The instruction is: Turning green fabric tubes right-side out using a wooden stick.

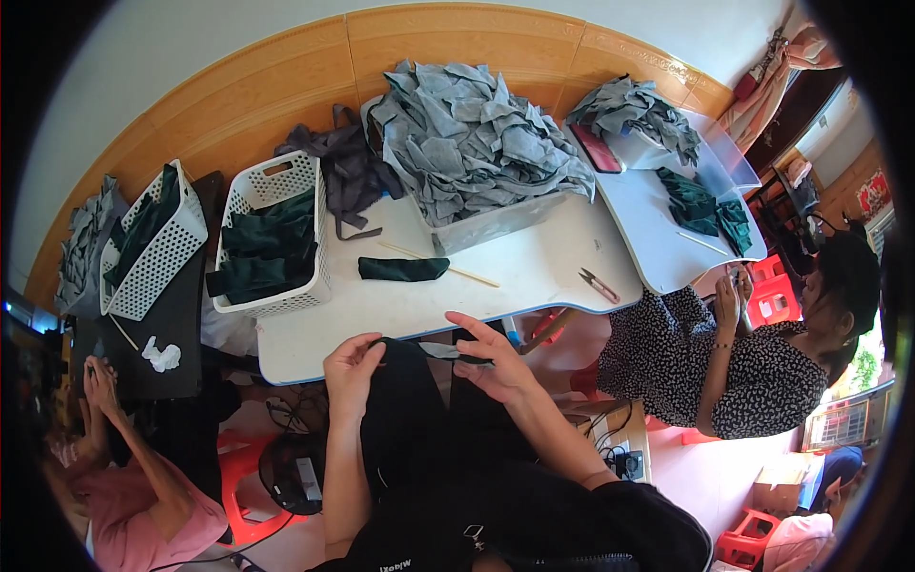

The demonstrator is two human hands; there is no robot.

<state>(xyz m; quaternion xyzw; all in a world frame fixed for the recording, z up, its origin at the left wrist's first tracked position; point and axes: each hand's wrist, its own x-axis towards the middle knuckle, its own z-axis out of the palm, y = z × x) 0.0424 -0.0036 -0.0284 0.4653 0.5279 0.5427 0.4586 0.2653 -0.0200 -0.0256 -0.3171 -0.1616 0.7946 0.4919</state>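
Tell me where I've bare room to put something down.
On the white table, between the rolled green cloth and the front edge, and between the light stick and the snips. The back is crowded: white basket, grey cloth heap.

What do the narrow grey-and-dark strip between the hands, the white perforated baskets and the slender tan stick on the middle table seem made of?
Narrow grey-and-dark strip: probably matte cloth; looks thin, without shine; fibre unclear.
White perforated baskets: likely smooth moulded plastic, from uniform colour and regular holes.
Slender tan stick: perhaps plain matte wood or bamboo; colour and straightness suggest it.
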